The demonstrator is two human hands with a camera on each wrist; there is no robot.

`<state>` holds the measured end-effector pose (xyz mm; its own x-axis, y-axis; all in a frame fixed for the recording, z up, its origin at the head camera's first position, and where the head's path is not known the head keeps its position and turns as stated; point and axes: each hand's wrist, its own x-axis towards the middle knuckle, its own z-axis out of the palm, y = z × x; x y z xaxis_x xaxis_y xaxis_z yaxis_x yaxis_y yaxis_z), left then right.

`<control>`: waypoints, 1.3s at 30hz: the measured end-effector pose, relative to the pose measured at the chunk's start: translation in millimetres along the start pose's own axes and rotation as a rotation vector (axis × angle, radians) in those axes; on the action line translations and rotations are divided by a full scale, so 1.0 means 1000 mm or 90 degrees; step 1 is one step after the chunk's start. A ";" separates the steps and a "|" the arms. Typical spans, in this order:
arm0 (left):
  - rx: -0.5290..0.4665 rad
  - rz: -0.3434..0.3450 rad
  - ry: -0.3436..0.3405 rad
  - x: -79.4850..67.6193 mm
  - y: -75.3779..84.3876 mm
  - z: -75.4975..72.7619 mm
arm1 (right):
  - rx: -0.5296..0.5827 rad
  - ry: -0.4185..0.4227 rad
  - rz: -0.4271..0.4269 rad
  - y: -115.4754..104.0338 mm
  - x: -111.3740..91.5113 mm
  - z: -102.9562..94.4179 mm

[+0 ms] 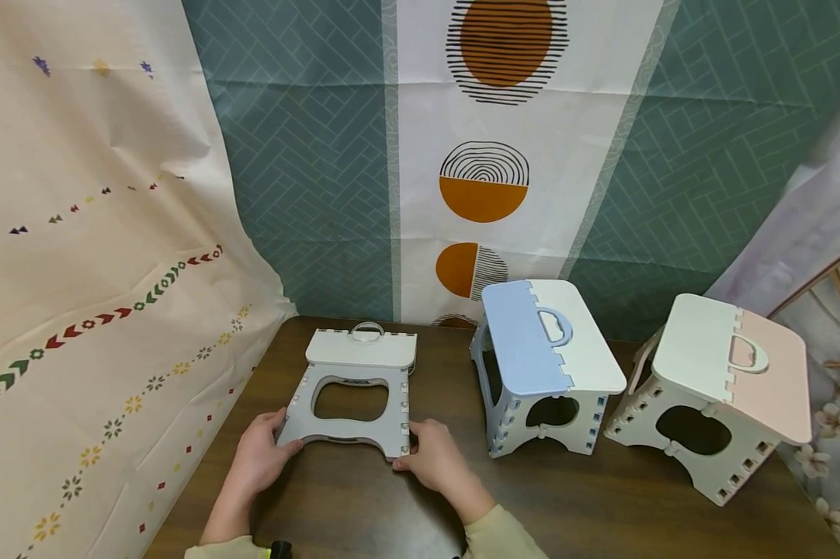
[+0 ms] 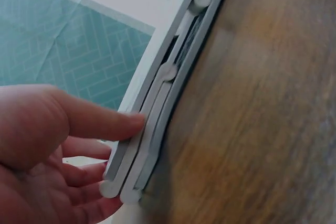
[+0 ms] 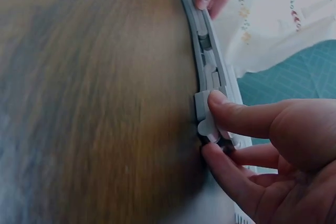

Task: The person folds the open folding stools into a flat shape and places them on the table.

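Observation:
A folded grey-and-white step stool (image 1: 353, 427) lies flat on the table, its white top part and carry handle (image 1: 367, 332) pointing to the back. At its near left corner my left hand (image 1: 258, 454) grips it, thumb on the front edge and fingers along the side. My right hand (image 1: 435, 458) pinches the near right corner between thumb and fingers. The left wrist view shows the layered edge of the folded legs (image 2: 152, 124) under the thumb. In the right wrist view, the right thumb presses on the edge near a rounded hinge (image 3: 208, 128).
Right of the folded stool stands an unfolded blue-and-white stool (image 1: 535, 365). Farther right is an unfolded pink-and-white stool (image 1: 699, 419). All are on a dark wooden table (image 1: 350, 505). Patterned cloth (image 1: 308, 171) hangs behind, with a cream cloth (image 1: 112, 310) along the left.

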<state>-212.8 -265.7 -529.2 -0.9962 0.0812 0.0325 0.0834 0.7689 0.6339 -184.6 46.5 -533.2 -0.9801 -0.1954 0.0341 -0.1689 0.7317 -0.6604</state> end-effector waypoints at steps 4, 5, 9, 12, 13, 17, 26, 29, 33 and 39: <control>0.016 -0.003 0.020 0.001 -0.005 0.000 | -0.016 -0.002 -0.014 -0.004 0.009 0.008; 0.017 -0.005 0.022 0.001 -0.006 0.000 | -0.020 0.001 -0.015 -0.005 0.011 0.009; 0.012 -0.011 0.039 0.002 -0.008 0.000 | -0.024 0.010 -0.011 -0.008 0.017 0.015; 0.006 -0.021 0.061 0.002 -0.008 -0.001 | -0.020 0.019 -0.006 -0.010 0.022 0.018; 0.007 -0.023 0.069 0.002 -0.008 -0.001 | -0.017 0.022 -0.005 -0.010 0.023 0.019; 0.017 -0.026 0.087 0.004 -0.010 0.001 | -0.012 0.028 -0.011 -0.011 0.028 0.020; 0.017 -0.030 0.076 0.005 -0.012 0.003 | 0.001 0.026 -0.017 -0.011 0.030 0.018; 0.015 -0.033 0.073 0.005 -0.012 0.003 | -0.003 0.027 -0.009 -0.011 0.029 0.018; 0.013 -0.034 0.072 0.005 -0.012 0.003 | -0.003 0.025 0.001 -0.011 0.028 0.019; 0.008 -0.041 0.065 0.006 -0.013 0.002 | 0.001 0.023 -0.006 -0.009 0.027 0.018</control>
<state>-219.3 -273.6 -539.1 -0.9970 -0.0330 0.0707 0.0187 0.7789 0.6269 -207.5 22.6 -539.6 -0.9816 -0.1787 0.0667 -0.1776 0.7286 -0.6615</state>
